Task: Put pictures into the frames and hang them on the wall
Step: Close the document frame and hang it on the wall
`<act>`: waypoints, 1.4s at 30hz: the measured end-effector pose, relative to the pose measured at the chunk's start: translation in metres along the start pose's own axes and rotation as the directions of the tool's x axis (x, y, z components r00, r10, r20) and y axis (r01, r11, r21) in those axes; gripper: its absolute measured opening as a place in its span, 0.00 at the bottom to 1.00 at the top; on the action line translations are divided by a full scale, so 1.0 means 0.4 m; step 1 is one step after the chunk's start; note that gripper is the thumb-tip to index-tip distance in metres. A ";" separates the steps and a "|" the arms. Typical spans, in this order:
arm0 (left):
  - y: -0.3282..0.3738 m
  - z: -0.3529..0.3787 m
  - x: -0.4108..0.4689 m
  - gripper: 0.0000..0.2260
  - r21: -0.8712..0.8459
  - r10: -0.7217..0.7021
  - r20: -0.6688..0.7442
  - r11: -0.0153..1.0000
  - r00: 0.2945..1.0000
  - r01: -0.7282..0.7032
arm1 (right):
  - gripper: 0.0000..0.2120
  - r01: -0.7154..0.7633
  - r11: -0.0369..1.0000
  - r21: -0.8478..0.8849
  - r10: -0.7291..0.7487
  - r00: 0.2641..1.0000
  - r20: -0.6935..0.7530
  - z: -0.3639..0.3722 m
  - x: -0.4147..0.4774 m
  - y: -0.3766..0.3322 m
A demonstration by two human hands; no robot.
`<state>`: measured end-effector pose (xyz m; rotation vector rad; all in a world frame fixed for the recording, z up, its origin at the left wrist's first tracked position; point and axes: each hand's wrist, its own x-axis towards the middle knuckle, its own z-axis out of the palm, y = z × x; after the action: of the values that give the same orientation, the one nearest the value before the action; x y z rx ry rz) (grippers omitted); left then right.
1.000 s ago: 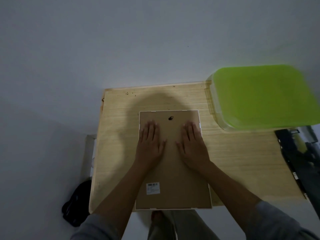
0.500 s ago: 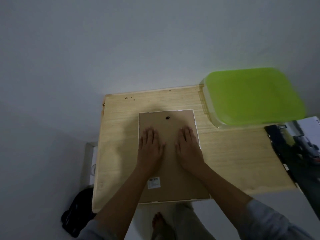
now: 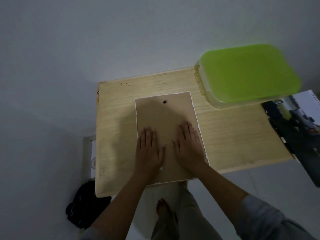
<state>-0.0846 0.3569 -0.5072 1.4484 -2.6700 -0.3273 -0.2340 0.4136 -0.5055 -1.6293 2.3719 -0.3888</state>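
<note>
Left grip [image 3: 149, 149] and right grip [image 3: 188, 146] lie flat, fingers straight, holding nothing, pressing the brown cardboard-backed picture frame [image 3: 164, 118], face down mid-picture on the pale wooden desk [image 3: 117, 118] — even outward pressure should seat it flush.

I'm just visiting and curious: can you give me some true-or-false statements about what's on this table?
1. The frame lies back side up on the table. True.
2. The left hand and the right hand lie flat on the frame. True.
3. The box has a red lid. False: the lid is green.
4. The frame hangs on the wall. False: it lies on the table.
5. A black bag sits on the floor. True.
</note>
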 end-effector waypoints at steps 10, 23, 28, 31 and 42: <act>-0.022 -0.016 -0.026 0.33 -0.098 -0.008 0.015 0.995 1.000 0.009 | 0.29 -0.006 0.991 0.131 0.004 1.000 0.016 -0.073 -0.014 0.033; -0.052 0.004 -0.139 0.41 -0.241 -0.132 0.041 0.961 0.990 0.138 | 0.33 -0.159 0.979 0.129 0.158 0.987 0.019 -0.050 -0.123 0.057; -0.047 0.006 -0.140 0.41 -0.238 -0.131 0.039 0.962 0.991 0.137 | 0.32 -0.187 0.956 0.226 0.180 0.982 0.053 -0.060 -0.120 0.059; -0.043 0.006 -0.141 0.37 -0.235 -0.149 0.029 0.960 0.988 0.152 | 0.32 -0.243 0.889 0.388 0.247 0.968 0.039 -0.081 -0.118 0.052; -0.041 -0.009 -0.148 0.40 -0.291 -0.137 0.022 0.947 0.990 0.137 | 0.12 -0.329 0.577 0.747 0.435 0.898 0.060 -0.158 -0.061 0.075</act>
<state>-0.0380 0.3973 -0.5059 1.5376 -2.3965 -0.7005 -0.2733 0.4523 -0.4557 -0.6918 2.0959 -1.2106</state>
